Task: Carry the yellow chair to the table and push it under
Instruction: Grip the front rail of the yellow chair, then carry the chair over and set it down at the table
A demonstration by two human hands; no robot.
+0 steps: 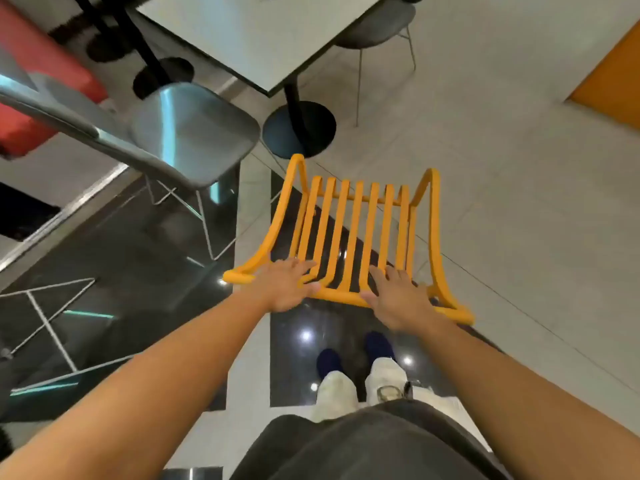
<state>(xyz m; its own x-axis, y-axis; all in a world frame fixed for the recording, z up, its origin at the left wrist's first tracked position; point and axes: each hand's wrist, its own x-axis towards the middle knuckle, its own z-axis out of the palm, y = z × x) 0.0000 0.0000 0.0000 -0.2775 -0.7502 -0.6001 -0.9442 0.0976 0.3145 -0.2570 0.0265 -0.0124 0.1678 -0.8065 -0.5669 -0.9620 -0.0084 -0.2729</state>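
On glossy black-and-grey tiled floor, near white table: both hands spread flat on yellow chair.

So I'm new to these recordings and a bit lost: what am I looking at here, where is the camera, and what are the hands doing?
There is no machine here. A person wears one wide camera on the head, looking down, so you see their own arms, legs and shoes. The left hand and right hand both rest on the top rail of a yellow chair, seen from behind its slatted back; whether the fingers fully close in a grip is unclear. Ahead stands a white table on a black pedestal base. A grey chair is to the left, and another dark chair is tucked at the table's far side.
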